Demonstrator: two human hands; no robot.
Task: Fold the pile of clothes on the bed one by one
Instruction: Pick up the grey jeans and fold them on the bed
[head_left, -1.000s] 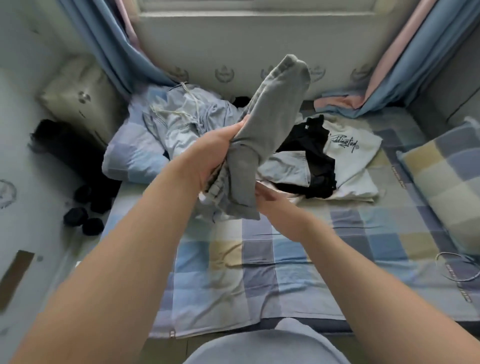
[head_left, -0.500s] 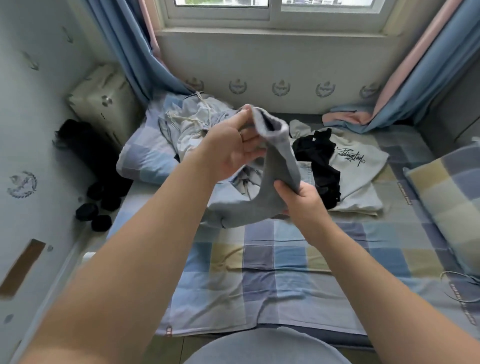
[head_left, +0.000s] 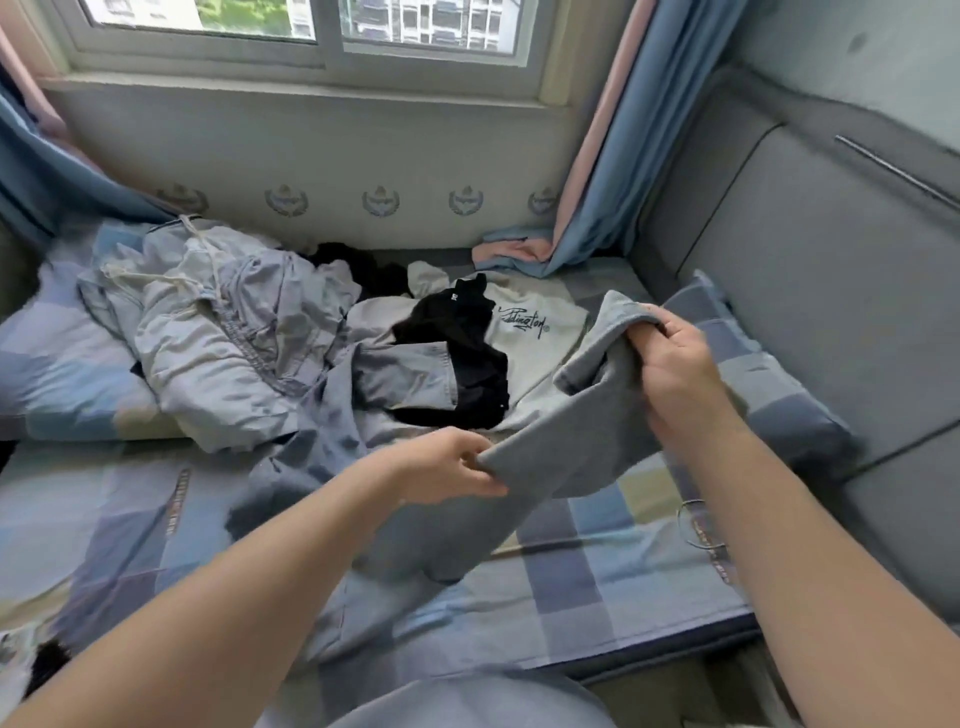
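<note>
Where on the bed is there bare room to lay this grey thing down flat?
Bare checked sheet lies front right, between the grey garment and the bed's near edge. Another patch lies front left, on your side of the pillow. The back is crowded: pale blue clothes, black garment, white T-shirt.

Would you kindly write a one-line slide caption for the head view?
Left hand and right hand grip a grey fabric garment over the blue checked bedsheet, unfolded clothes pile behind.

Window (head_left: 322, 26), blue curtain (head_left: 613, 171), checked pillow (head_left: 789, 405).
</note>
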